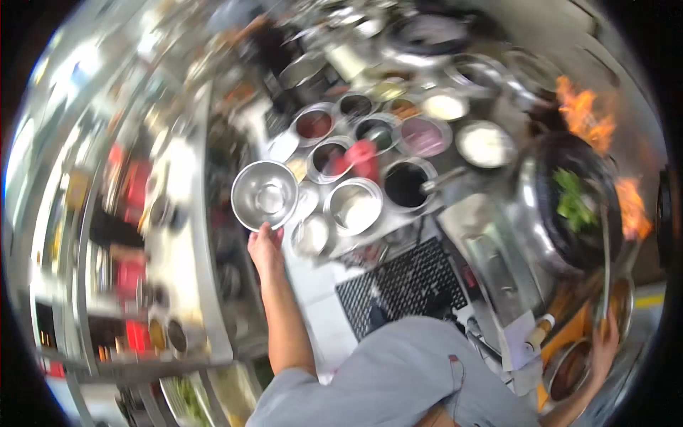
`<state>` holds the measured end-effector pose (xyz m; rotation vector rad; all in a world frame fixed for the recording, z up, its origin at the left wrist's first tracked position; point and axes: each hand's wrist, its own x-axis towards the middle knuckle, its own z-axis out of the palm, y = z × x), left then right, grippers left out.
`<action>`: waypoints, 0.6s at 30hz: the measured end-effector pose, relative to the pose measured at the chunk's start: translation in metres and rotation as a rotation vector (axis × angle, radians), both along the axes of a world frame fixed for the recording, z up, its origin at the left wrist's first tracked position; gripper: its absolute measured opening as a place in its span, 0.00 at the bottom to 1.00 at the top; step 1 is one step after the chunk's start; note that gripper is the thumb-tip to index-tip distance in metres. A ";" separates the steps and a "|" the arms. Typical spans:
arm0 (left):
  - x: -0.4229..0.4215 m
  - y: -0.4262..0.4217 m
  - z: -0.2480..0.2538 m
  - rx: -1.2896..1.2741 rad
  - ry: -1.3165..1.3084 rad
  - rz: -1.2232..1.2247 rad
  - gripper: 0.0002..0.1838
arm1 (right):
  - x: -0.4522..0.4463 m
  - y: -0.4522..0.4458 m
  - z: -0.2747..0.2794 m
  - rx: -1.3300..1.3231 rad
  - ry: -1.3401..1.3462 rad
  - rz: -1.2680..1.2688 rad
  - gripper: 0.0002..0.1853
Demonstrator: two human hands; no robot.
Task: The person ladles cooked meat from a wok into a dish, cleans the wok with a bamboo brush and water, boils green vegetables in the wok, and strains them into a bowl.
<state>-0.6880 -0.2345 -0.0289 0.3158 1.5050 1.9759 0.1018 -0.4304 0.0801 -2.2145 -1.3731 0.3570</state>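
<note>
My left hand (266,249) grips the rim of a shiny metal bowl (245,188), thumb over the edge, and holds it out beside the seasoning pots. Only bare metal shows inside the bowl. On the far right, my right hand (605,343) is closed around the long thin handle of a wok tool (606,263). That handle reaches into a dark wok (562,245), where leafy greens (575,201) lie. The tool's head is too blurred to tell whether it is a ladle or a spatula.
Flames (587,114) rise at the wok's far side. Several metal pots of sauces and powders, one holding white powder (356,206), crowd the middle. A black perforated mat (402,285) covers the floor. To the left runs a shelved counter (188,285). Another person (267,46) stands beyond.
</note>
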 end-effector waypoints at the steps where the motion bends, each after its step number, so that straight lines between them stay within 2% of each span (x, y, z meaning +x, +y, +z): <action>1: -0.046 -0.048 -0.018 -0.039 0.027 0.140 0.09 | -0.008 0.017 0.010 0.003 0.097 0.079 0.32; 3: -0.111 -0.127 -0.033 -0.185 0.079 0.211 0.09 | -0.031 -0.017 0.033 0.023 0.277 0.058 0.33; 4: -0.175 -0.173 -0.081 -0.159 0.014 0.321 0.10 | -0.033 -0.017 0.030 0.046 0.586 0.006 0.32; 5: -0.238 -0.205 -0.109 -0.154 0.026 0.296 0.17 | -0.066 0.000 0.039 0.052 0.695 -0.013 0.30; 6: -0.296 -0.234 -0.136 -0.150 0.039 0.272 0.24 | -0.083 0.013 0.033 0.054 0.453 -0.066 0.29; 7: -0.354 -0.264 -0.164 -0.146 0.051 0.247 0.31 | -0.090 0.024 0.031 -0.006 0.386 -0.163 0.29; 8: -0.381 -0.250 -0.156 -0.171 0.047 0.283 0.31 | -0.095 0.032 0.030 -0.071 0.327 -0.259 0.29; 9: -0.379 -0.230 -0.137 -0.165 -0.008 0.375 0.30 | -0.084 0.037 0.015 -0.093 0.232 -0.232 0.30; 11: -0.312 -0.185 -0.063 -0.081 -0.086 0.518 0.29 | -0.071 0.053 -0.019 0.004 0.118 -0.288 0.33; 13: -0.258 -0.156 -0.017 -0.016 -0.028 0.411 0.28 | -0.086 0.053 -0.013 0.059 0.272 -0.345 0.34; 15: -0.233 -0.134 -0.040 0.028 0.441 0.013 0.27 | -0.098 0.039 -0.010 0.091 0.498 -0.379 0.34; 17: -0.086 -0.086 0.017 -0.051 0.393 -0.466 0.26 | -0.102 0.032 -0.018 0.037 0.459 -0.361 0.35; 18: -0.007 -0.061 0.032 -0.097 0.266 -0.582 0.26 | -0.097 0.035 -0.029 0.008 0.438 -0.352 0.35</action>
